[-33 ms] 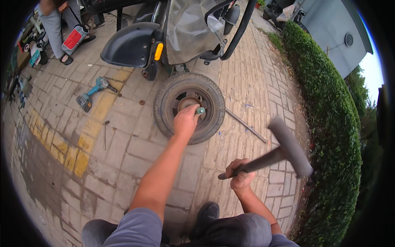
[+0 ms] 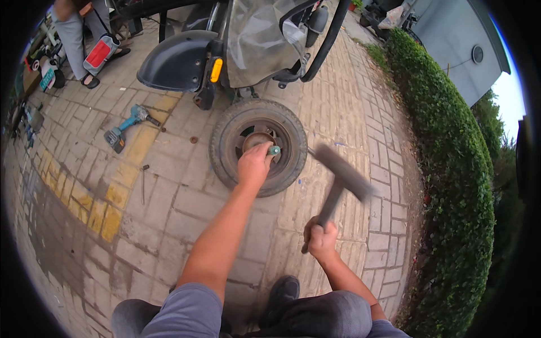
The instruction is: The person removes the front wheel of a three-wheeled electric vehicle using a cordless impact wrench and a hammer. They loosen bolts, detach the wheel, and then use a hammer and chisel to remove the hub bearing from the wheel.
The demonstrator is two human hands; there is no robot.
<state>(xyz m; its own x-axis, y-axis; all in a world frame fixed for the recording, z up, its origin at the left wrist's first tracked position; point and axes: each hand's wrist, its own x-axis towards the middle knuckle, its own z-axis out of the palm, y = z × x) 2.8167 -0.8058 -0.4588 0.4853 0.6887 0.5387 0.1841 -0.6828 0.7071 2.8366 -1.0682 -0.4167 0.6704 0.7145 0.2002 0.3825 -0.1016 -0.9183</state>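
Note:
My left hand (image 2: 253, 166) is closed on a short green cylindrical piece (image 2: 274, 150) over the rusty hub in the middle of a wheel (image 2: 230, 172) with a worn tyre. My right hand (image 2: 321, 239) grips the dark handle of a heavy hammer (image 2: 344, 173), whose blurred head is raised to the right of the wheel. The hammer head largely hides a metal bar behind it. A teal cordless power tool (image 2: 127, 129) lies on the paving to the left, with a thin metal tool (image 2: 143, 186) and a small rusty ring (image 2: 194, 139) nearer the wheel.
A black vehicle frame with a fender (image 2: 174, 62) and clear plastic cover (image 2: 253, 45) stands beyond the wheel. A person's legs (image 2: 73, 39) and a red-and-grey bag (image 2: 101, 53) are at upper left, near assorted clutter. A hedge (image 2: 439, 141) lines the right side.
My right hand has turned the hammer, swinging its head up and left toward the wheel, over the metal bar. My left hand stays at the hub.

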